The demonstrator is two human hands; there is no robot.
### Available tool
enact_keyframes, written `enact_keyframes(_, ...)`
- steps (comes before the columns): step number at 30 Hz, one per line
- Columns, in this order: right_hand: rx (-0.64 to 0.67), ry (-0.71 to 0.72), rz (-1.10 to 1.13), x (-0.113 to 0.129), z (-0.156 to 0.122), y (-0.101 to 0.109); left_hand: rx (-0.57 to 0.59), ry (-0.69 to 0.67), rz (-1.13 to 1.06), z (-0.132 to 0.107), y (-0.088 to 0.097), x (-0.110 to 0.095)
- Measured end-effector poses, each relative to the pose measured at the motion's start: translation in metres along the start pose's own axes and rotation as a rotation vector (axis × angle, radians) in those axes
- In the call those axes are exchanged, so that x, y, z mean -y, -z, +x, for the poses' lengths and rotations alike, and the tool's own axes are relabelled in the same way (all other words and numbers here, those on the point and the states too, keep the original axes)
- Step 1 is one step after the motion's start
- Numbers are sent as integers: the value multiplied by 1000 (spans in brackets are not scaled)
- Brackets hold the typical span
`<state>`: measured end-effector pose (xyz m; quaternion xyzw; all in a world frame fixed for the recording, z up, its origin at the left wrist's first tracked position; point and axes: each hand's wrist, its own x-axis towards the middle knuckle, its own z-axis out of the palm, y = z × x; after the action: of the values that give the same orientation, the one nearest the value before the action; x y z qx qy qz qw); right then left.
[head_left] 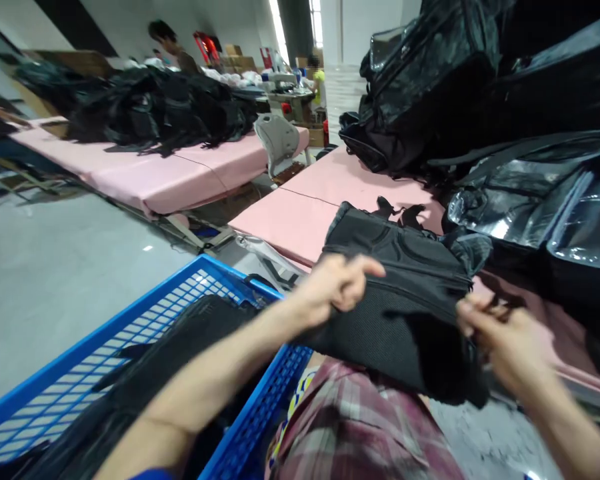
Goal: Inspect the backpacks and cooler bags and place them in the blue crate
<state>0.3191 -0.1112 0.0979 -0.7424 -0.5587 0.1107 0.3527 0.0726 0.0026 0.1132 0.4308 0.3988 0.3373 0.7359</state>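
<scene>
A black backpack [400,333] with a mesh panel lies tilted at the front edge of the pink table, reaching over my lap. My left hand [335,290] is over its left side, blurred, with the index finger pointing out and the other fingers curled in. What those fingers hold, if anything, is hidden. At the bag's right edge, my right hand [505,330] is closed, thumb and fingers pinched against the side fabric. Black straps [400,212] stick out past the far end of the bag.
To my left stands a blue plastic crate [95,340] with black bags [190,353] in it. Black bags with clear plastic [525,193] are heaped on the right of the pink table [300,213]. Beyond are another pink table [175,177] with bags, a grey chair [279,143] and people.
</scene>
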Motion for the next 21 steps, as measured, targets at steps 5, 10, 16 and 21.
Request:
enact_keyframes(5,247,-277,610,21,-11,-29,348,218,-278,12,-21,50)
enact_keyframes(10,280,-286,658,23,-8,-36,291,156,-309,15,-31,56)
enact_keyframes(16,312,-295,664,22,-10,-43,316,155,-295,18,-41,50)
enact_keyframes(21,276,-188,498,9,-13,-49,352,-33,62,2,-29,33)
